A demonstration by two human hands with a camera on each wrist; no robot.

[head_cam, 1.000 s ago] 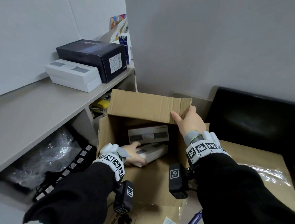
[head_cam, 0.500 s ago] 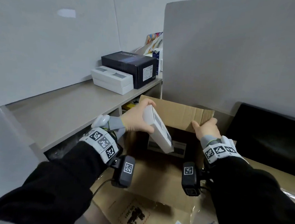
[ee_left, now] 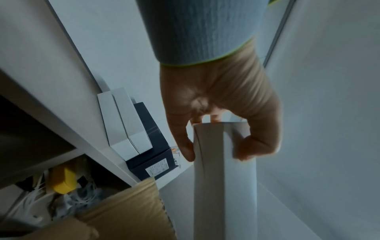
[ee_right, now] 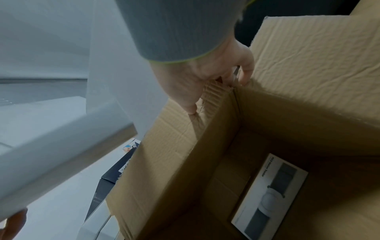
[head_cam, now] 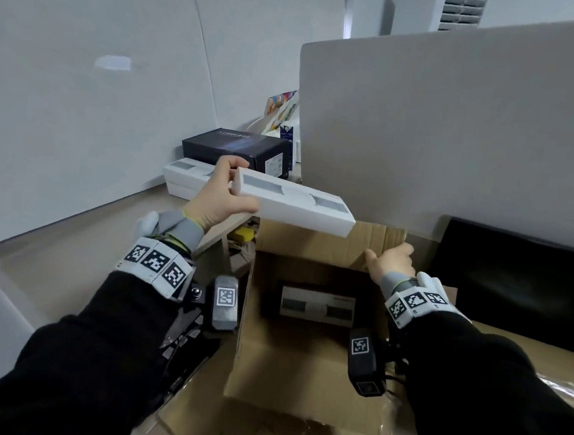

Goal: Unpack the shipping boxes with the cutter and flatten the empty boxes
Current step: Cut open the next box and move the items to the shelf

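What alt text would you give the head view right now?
The left hand holds a long white product box above an open cardboard shipping box, while the right hand grips its far flap. Another white box lies inside.

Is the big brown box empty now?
Not empty. The brown box is open, and one white package lies on its bottom. The left hand holds another white package above it.
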